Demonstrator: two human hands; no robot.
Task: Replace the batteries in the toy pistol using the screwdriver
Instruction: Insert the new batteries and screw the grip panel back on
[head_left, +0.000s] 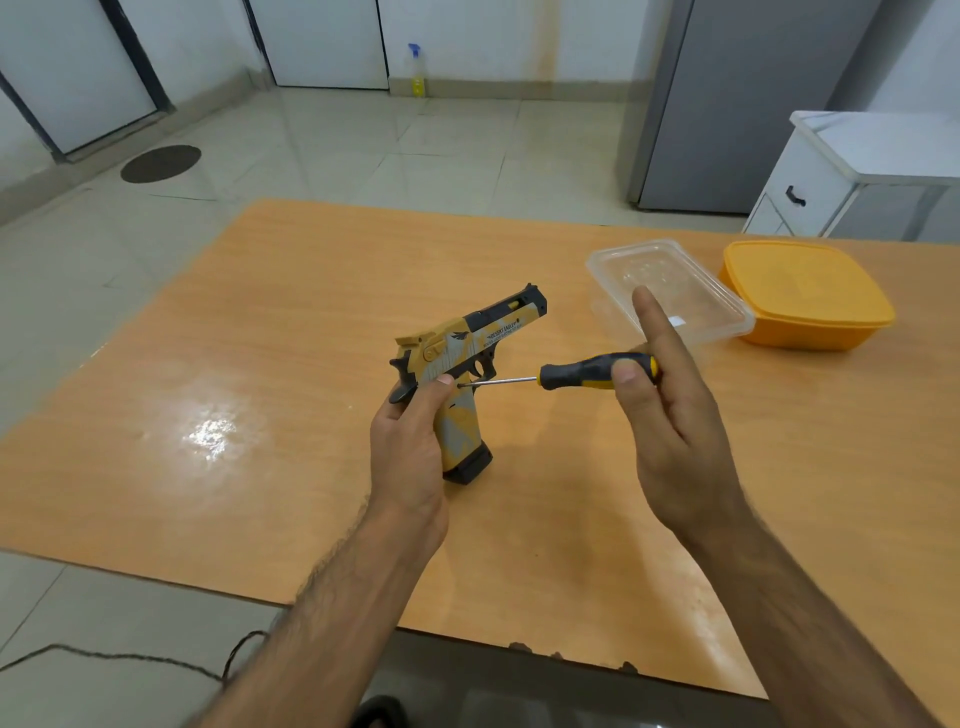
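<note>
My left hand (413, 447) grips the handle of a yellow, grey and black toy pistol (467, 348), held above the table with the barrel pointing away to the right. My right hand (662, 410) holds a screwdriver (592, 373) with a black and yellow handle between thumb and fingers, index finger stretched upward. The thin metal shaft points left and its tip touches the pistol's grip just below the trigger, beside my left thumb. The magazine base sticks out below my left hand.
A wooden table (260, 338) lies under my hands. At the right rear stand a clear plastic container (670, 291) and an orange lidded box (805, 293). A white cabinet (831, 171) and a grey fridge (737, 104) stand behind the table.
</note>
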